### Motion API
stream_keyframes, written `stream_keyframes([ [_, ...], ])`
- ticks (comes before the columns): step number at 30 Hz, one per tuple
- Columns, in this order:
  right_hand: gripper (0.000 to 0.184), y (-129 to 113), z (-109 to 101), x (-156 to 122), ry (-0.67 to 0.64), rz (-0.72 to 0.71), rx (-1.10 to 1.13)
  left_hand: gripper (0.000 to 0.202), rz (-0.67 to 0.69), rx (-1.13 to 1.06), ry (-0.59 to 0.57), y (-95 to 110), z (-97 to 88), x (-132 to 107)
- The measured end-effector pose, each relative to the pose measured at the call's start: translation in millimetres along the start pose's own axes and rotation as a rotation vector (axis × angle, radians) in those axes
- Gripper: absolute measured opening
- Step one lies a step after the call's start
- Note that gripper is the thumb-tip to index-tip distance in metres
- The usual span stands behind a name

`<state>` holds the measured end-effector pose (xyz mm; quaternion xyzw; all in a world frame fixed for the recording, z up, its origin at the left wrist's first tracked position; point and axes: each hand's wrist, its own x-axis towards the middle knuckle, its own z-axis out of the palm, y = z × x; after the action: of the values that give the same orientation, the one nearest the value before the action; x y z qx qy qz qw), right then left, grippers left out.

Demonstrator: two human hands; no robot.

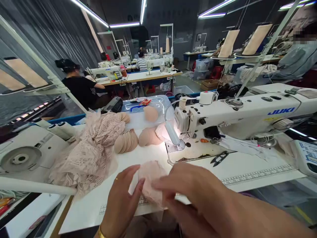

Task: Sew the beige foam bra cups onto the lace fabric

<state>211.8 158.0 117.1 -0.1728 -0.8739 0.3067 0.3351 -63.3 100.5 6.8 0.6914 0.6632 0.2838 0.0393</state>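
While working at the near edge of the table (247, 167), holds a pink lace piece (150, 178) between both hands: left hand (122, 202) pinching its left side, fingers curled; right hand (195, 195) closed on its right side. Faces lace heap (86, 155), padded cups (126, 142), snips (219, 158), sewing machine (247, 114).

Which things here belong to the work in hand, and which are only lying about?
In the work: lace piece, held by left hand and right hand; probably the matching lace pile and foam cups.
Lying about, untouched: thread snips, Juki sewing machine, clear plastic tray.
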Motion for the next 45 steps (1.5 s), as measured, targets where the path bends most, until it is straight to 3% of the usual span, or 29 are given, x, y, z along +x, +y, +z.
stream_keyframes([
  [2, 0.028, 22.5, 13.6, 8.5, 0.051, 0.145, -0.026, 0.059, -0.157, 0.08, 0.059, -16.6, 0.2, 8.4],
  [4, 0.023, 51.5, 33.8, 15.5, -0.009, 0.311, -0.05, 0.058, -0.252, 0.124, 0.017, -25.2, 6.1, 12.6],
  [7, 0.029, 89.9, 68.3, 22.2, -0.081, 0.486, -0.093, 0.03, -0.256, 0.105, -0.07, -21.1, 18.6, 13.9],
  [11, 0.013, 113.0, 98.7, 25.8, -0.042, 0.505, -0.107, 0.012, -0.212, -0.115, -0.062, -6.6, 25.1, 15.5],
  [14, 0.007, 117.5, 99.9, 24.7, -0.021, 0.513, 0.042, 0.021, -0.252, -0.53, -0.014, -0.2, 21.0, 17.5],
  [17, 0.008, 117.4, 88.5, 19.9, -0.023, 0.572, 0.434, 0.038, -0.387, -1.015, -0.005, 6.3, 17.9, 18.4],
  [19, 0.012, 113.9, 80.0, 16.6, -0.03, 0.58, 0.626, 0.044, -0.447, -1.206, 0.016, 12.1, 19.0, 17.9],
  [21, 0.022, 107.8, 74.6, 15.0, -0.044, 0.531, 0.666, 0.046, -0.452, -1.273, 0.039, 18.4, 21.5, 16.9],
  [24, 0.031, 96.9, 75.1, 16.0, -0.018, 0.486, 0.487, 0.045, -0.391, -1.288, 0.043, 26.0, 23.9, 15.6],
  [27, 0.02, 88.7, 79.9, 17.9, 0.045, 0.54, 0.325, 0.042, -0.351, -1.297, 0.059, 30.6, 22.5, 16.1],
  [29, 0.013, 84.6, 80.1, 17.7, 0.057, 0.554, 0.423, 0.04, -0.345, -1.304, 0.102, 32.8, 20.5, 17.0],
  [33, 0.018, 78.6, 70.6, 14.7, -0.039, 0.56, 0.889, 0.047, -0.349, -1.259, 0.213, 37.1, 14.8, 15.5],
  [37, 0.024, 88.9, 66.6, 12.0, -0.084, 0.605, 1.076, 0.042, -0.271, -0.972, 0.076, 27.2, 3.1, 19.0],
  [39, 0.022, 102.5, 70.7, 11.2, -0.057, 0.641, 0.987, 0.032, -0.174, -0.639, 0.048, 9.0, -5.7, 30.7],
  [41, 0.021, 117.1, 76.2, 10.3, -0.052, 0.683, 0.912, 0.034, -0.122, -0.278, 0.129, -17.9, -15.3, 49.6],
  [45, 0.022, 133.5, 82.5, 7.1, -0.086, 0.685, 0.892, 0.043, -0.177, 0.002, 0.202, -72.6, -27.7, 91.0],
])
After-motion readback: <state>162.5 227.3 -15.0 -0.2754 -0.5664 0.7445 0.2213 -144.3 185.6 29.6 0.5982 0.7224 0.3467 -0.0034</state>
